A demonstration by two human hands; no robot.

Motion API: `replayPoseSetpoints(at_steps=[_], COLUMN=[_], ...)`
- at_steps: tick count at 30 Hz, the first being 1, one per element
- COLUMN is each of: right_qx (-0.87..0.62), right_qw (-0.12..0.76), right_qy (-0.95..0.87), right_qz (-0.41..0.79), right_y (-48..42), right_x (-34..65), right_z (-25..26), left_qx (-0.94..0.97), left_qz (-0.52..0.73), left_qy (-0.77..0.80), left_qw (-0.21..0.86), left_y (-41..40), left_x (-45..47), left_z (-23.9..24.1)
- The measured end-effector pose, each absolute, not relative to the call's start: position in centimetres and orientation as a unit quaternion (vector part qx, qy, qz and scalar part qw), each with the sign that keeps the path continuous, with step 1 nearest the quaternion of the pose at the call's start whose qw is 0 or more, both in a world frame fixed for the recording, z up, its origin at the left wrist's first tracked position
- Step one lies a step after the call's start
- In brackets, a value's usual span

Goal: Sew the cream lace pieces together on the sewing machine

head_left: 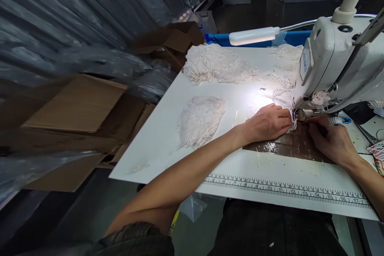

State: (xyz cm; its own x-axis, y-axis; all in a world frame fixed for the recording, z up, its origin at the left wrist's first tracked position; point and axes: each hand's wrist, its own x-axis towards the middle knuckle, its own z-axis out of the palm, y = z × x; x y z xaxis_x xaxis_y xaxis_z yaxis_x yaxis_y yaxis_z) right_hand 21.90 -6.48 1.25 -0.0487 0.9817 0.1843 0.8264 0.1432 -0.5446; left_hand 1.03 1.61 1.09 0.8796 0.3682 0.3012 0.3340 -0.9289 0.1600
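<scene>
One ruler [288, 190] — 10 to 17 legible (left hand [268, 122] on lace [293, 125]).

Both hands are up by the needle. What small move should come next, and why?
Probably guide the lace slightly along the presser foot with the left hand, gently: the lace edge lies right by the foot, the left hand rests close beside it, and the right hand is just across, seemingly placed to steady the work.

Background was dim, table [162, 140] brighter. Hotspot beside the sewing machine [327, 56] blew out nearby lace [277, 82]; brown sheet [285, 149] showed glare. Cardboard boxes [75, 104] at left were blurred, wide-angle stretch toward edges.
</scene>
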Motion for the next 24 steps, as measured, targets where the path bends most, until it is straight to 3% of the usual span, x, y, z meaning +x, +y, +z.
replayPoseSetpoints(at_steps=[5,11,16,24], right_qx=[-0.568,-0.479,-0.459,-0.510], right_qw=[0.283,0.266,0.227,0.136], right_qy=[-0.756,-0.837,-0.857,-0.846], right_qz=[0.160,0.020,-0.056,-0.076], right_y=[-6.6,-6.6,-6.8,-7.3], right_x=[21.7,21.9,21.5,20.8], right_z=[1.2,0.7,0.7,0.6], left_qx=[0.975,0.979,0.981,0.980], left_qz=[0.147,0.141,0.133,0.133], left_qy=[0.168,0.144,0.135,0.133], left_qw=[-0.005,-0.018,-0.031,-0.070], left_y=[1.6,1.3,0.9,0.7], left_x=[1.1,0.8,0.6,0.4], left_z=[1.1,1.3,1.6,1.7])
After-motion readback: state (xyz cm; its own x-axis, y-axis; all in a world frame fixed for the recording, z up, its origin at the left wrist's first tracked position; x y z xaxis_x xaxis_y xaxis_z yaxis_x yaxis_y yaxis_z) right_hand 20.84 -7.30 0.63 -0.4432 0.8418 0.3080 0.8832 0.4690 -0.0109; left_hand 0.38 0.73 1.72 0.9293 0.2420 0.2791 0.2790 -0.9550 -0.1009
